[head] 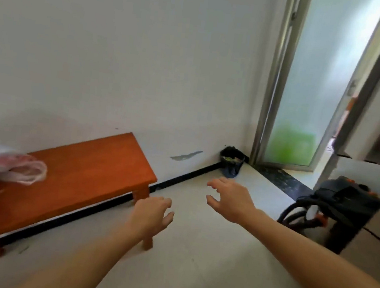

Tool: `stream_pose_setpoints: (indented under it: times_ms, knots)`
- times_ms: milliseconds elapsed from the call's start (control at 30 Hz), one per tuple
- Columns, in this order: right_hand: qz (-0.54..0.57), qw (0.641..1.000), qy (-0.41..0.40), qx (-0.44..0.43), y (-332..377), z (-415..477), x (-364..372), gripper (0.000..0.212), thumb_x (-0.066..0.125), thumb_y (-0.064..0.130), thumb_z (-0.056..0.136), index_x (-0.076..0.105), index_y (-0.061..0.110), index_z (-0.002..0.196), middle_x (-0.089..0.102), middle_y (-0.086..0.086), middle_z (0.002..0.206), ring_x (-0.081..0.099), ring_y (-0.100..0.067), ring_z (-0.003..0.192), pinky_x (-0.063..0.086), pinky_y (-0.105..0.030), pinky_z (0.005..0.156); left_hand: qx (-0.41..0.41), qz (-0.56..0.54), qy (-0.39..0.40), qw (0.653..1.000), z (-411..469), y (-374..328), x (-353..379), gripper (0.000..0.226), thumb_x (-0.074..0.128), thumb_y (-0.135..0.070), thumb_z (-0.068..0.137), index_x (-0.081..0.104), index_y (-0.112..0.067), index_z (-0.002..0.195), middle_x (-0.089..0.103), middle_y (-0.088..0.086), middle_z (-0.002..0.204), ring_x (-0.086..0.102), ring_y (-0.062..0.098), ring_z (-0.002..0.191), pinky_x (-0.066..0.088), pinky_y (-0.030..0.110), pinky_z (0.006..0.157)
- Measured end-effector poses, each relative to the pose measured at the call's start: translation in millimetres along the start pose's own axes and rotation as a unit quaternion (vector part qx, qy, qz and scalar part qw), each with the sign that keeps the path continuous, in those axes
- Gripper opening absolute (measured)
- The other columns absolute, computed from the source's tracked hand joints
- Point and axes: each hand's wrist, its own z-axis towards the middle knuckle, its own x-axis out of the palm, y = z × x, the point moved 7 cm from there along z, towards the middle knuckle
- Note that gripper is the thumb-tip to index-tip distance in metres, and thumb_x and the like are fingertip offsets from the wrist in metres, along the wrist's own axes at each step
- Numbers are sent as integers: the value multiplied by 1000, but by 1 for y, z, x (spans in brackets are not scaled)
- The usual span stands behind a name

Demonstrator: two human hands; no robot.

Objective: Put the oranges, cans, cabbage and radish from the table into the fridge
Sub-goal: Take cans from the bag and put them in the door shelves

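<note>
**Empty hands held out beside a low bench**

Both my hands are stretched out in front of me, and neither holds anything. My left hand (151, 213), near 7 o'clock, has loosely curled fingers. My right hand (227, 200), near 5 o'clock, has its thumb and fingers spread apart.

At 8 o'clock a low orange-brown bench (80, 171) stands against the wall, with a crumpled pinkish plastic bag (17, 167) on it. I see no oranges, cans, cabbage or radish, and I cannot tell whether the bag holds any.

I expect the cans to be stiff, smooth and weighty, best gripped round the middle. The oranges should be firm but apt to roll. The cabbage is likely bulky, wanting both hands beneath it, and the radish is best taken at mid-length. The fridge is not plainly in view.
</note>
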Motion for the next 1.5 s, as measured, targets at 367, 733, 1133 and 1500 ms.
stream_pose_setpoints:
  times_ms: [367, 733, 1133, 1500]
  knots:
    - [49, 980, 73, -181, 243, 130, 126, 31, 53, 42, 89, 56, 29, 117, 59, 10, 103, 58, -12, 95, 47, -26, 73, -215, 27, 7, 976, -113, 254, -22, 34, 46, -41, 95, 58, -18, 116, 64, 0, 113, 59, 20, 104, 45, 33, 80]
    - [80, 953, 137, -259, 379, 285, 235, 38, 52, 42, 92, 53, 28, 127, 57, 7, 125, 58, -16, 108, 47, -31, 83, -321, 47, 8, 946, -110, 445, -37, 28, 45, -43, 93, 59, -22, 105, 64, -3, 105, 61, 19, 97, 51, 37, 80]
    - [38, 923, 205, -324, 512, 417, 345, 39, 51, 41, 91, 52, 29, 129, 56, 6, 129, 56, -17, 115, 47, -34, 90, -390, 13, -3, 921, -104, 625, -39, 27, 44, -41, 95, 57, -22, 110, 61, -4, 103, 60, 17, 95, 49, 32, 78]
    - [-5, 934, 259, -247, 605, 517, 455, 37, 47, 52, 94, 58, 30, 123, 59, 6, 126, 63, -18, 101, 55, -34, 82, -312, 12, 36, 949, -54, 820, -31, 32, 43, -37, 96, 57, -18, 116, 60, 0, 114, 57, 21, 105, 48, 37, 85]
